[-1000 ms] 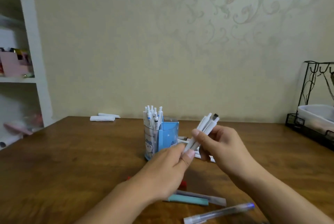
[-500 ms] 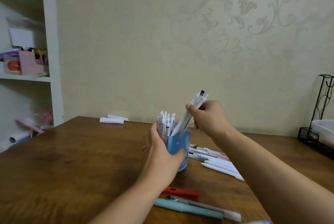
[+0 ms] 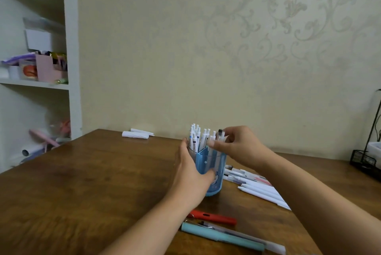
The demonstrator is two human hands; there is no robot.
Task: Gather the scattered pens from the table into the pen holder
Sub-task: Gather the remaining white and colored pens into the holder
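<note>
A blue pen holder (image 3: 216, 164) stands mid-table with several white pens (image 3: 195, 138) upright in its left side. My left hand (image 3: 190, 174) wraps around the holder's left side and front. My right hand (image 3: 237, 145) is at the holder's top right, fingers pinched on a small bunch of white pens (image 3: 217, 139), one with a black tip, whose lower ends sit inside the holder. Several white pens (image 3: 261, 191) lie loose on the table to the right. A red pen (image 3: 212, 217), a teal pen (image 3: 220, 236) and a clear pen (image 3: 247, 237) lie nearer me.
The wooden table (image 3: 92, 182) has two white rolled items (image 3: 137, 133) at its far edge. A black wire rack (image 3: 369, 151) with a white container stands at the right edge. A white shelf unit (image 3: 70, 52) with clutter stands to the left.
My right hand carried the bunch of white pens over and lowered it into the holder. My left hand left the bunch and took hold of the holder.
</note>
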